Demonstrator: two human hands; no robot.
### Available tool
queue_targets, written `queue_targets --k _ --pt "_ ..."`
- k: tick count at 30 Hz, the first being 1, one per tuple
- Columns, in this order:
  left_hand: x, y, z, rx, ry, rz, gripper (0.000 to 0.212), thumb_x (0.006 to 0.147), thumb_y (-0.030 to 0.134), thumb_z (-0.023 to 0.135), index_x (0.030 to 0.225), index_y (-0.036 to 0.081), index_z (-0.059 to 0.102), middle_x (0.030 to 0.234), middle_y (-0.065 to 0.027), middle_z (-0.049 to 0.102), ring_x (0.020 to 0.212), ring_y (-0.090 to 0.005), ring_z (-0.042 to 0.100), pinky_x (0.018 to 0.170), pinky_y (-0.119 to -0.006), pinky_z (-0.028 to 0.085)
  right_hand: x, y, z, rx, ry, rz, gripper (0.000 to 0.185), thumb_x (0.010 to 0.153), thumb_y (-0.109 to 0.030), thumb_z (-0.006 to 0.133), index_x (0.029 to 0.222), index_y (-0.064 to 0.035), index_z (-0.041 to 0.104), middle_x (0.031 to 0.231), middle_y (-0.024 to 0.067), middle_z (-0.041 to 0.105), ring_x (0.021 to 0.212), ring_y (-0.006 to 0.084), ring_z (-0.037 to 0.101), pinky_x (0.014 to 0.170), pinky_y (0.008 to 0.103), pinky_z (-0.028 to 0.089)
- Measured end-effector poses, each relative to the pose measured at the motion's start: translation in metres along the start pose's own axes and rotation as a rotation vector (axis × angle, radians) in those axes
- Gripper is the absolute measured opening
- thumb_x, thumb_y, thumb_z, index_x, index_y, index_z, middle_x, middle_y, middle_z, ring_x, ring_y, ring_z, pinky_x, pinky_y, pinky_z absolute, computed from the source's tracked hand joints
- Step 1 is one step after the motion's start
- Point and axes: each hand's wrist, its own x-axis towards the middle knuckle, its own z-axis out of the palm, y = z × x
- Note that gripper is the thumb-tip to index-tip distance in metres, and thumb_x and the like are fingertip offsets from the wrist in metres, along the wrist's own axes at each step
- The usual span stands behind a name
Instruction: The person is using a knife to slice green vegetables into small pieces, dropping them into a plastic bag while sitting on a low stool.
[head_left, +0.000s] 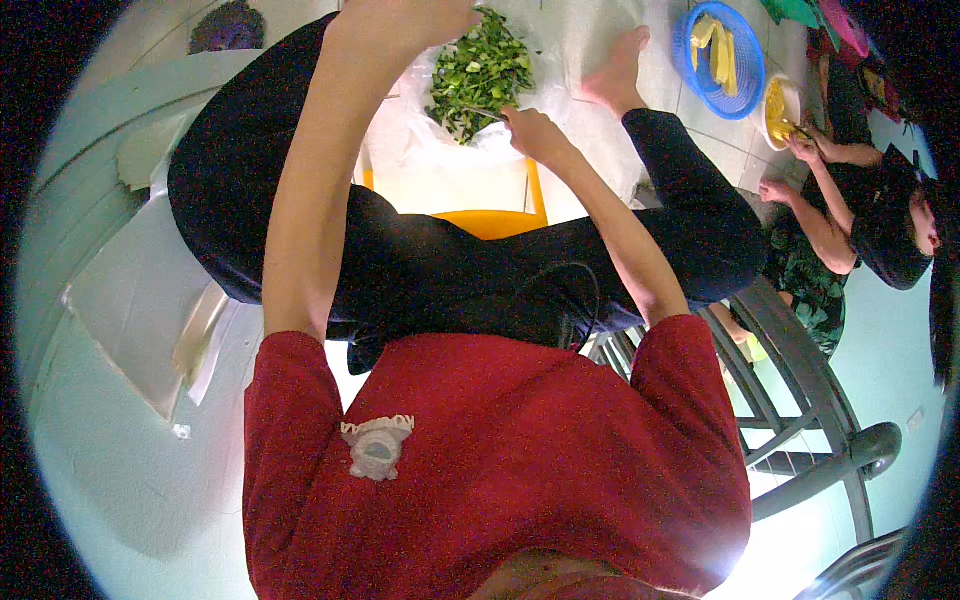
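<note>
A heap of chopped green leaves (480, 79) lies on a clear plastic bag (442, 150) on the tiled floor between my legs. My right hand (536, 135) is closed on the handle of a thin metal utensil (484, 113), whose far end rests at the near side of the greens; its exact kind cannot be told. My left hand (409, 22) is at the top edge of the view, just left of and above the greens. Its fingers are partly cut off, so whether it holds anything cannot be told.
A blue plastic basket (684, 64) with pale yellow pieces stands at the upper right. Beside it, another person's hands (810, 146) work over a white bowl (766, 112) of yellow pieces. A yellow-orange plastic stool (487, 223) is below me; a dark metal railing (806, 375) stands at right.
</note>
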Motion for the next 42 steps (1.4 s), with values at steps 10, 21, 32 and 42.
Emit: queue_targets --k 10,21,32,42 --pt "-0.003 0.002 -0.003 0.016 -0.06 -0.059 0.037 0.089 0.03 0.063 0.11 0.0 0.061 0.098 -0.018 0.069 0.095 -0.0354 0.067 0.086 -0.049 0.05 -0.01 -0.014 0.001 -0.045 0.063 0.029 0.034 0.081 -0.008 0.063 0.114 -0.0043 0.057 0.082 0.0239 0.066 0.078 0.0436 0.067 0.068 0.0506 0.055" --pt "0.004 -0.001 0.014 0.094 0.016 -0.014 0.031 0.094 0.028 0.06 0.104 0.0 0.062 0.092 -0.0135 0.068 0.088 -0.0289 0.066 0.083 -0.042 0.049 -0.012 -0.026 0.015 -0.182 0.054 -0.061 0.024 0.086 -0.011 0.057 0.107 0.0008 0.057 0.083 0.0204 0.065 0.081 0.0393 0.067 0.069 0.049 0.056" --pt "0.024 -0.021 0.049 0.017 -0.194 -0.036 0.04 0.09 0.036 0.064 0.114 0.004 0.062 0.101 -0.0216 0.069 0.094 -0.0401 0.068 0.083 -0.053 0.053 0.012 -0.02 -0.005 0.262 -0.07 0.157 0.035 0.094 -0.027 0.058 0.126 -0.018 0.066 0.087 0.0155 0.072 0.078 0.0285 0.069 0.07 0.0426 0.053" --pt "0.068 -0.048 0.203 -0.06 -0.309 -0.03 0.041 0.089 0.039 0.06 0.116 0.008 0.062 0.11 -0.0246 0.065 0.11 -0.0429 0.06 0.091 -0.057 0.048 -0.002 0.036 -0.053 0.056 -0.126 0.188 0.032 0.093 -0.031 0.056 0.122 -0.023 0.067 0.109 0.0141 0.07 0.099 0.0329 0.069 0.086 0.0455 0.055"
